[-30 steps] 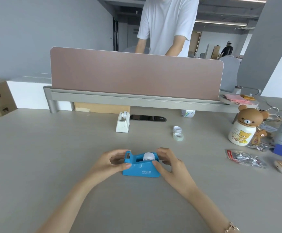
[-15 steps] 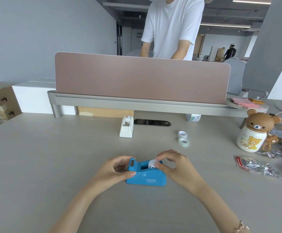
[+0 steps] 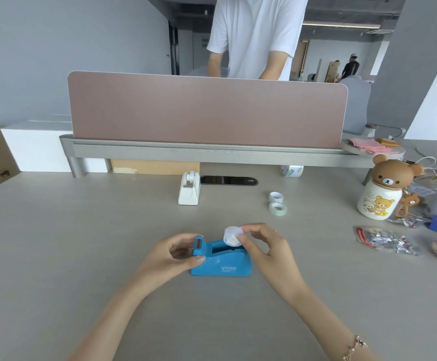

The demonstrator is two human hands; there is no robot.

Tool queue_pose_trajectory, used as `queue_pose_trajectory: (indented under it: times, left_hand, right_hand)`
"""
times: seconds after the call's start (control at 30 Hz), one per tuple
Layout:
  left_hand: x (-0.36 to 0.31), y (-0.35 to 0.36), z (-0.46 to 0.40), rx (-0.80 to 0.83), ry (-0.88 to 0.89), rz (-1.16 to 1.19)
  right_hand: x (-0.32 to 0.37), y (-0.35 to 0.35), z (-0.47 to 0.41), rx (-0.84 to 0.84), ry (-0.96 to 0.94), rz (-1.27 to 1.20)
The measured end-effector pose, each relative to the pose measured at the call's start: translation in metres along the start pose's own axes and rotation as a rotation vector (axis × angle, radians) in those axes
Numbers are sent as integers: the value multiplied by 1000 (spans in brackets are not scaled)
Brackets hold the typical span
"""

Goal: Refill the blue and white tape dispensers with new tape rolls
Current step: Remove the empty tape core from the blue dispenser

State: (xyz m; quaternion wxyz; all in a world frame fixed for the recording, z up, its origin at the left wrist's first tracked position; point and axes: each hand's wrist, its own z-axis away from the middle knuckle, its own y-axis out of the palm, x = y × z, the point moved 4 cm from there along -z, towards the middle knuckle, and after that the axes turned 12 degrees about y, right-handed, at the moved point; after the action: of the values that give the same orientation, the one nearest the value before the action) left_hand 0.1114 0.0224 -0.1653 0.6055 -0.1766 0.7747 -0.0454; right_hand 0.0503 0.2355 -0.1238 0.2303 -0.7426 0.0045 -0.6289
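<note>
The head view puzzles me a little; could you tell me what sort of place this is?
Most likely an open-plan office. A pink desk divider stands along the back of the grey desk, a blue tape dispenser and a white tape dispenser sit on it, and an office chair stands beyond.

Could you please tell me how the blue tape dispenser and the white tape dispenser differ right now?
The blue tape dispenser lies side-on near the desk's front; the white tape dispenser stands end-on farther back. The left hand holds the blue one while the right hand lifts its white spool out; the white one is untouched, spool seated. Both rest on the desk.
</note>
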Motion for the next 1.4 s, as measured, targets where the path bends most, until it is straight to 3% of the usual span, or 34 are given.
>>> queue_pose_trajectory:
  times: [0.1, 0.2, 0.37, 0.63, 0.97, 1.4]
  left_hand:
    - [-5, 2, 4, 9, 21, -65]
    - [-21, 5, 12, -93, 182, -312]
    - [-41, 19, 22, -212, 351, -341]
    - [-51, 29, 25, -195, 337, -209]
    - [-53, 28, 26, -239, 352, -258]
    - [-52, 30, 27, -218, 367, -314]
  right_hand:
    - [4, 1, 3, -7, 15, -94]
    - [1, 2, 4, -31, 21, -123]
    - [0, 9, 11, -31, 15, -149]
    - [9, 13, 20, 32, -9, -162]
    - [12, 16, 24, 107, -68, -63]
    - [8, 20, 27, -75, -160, 163]
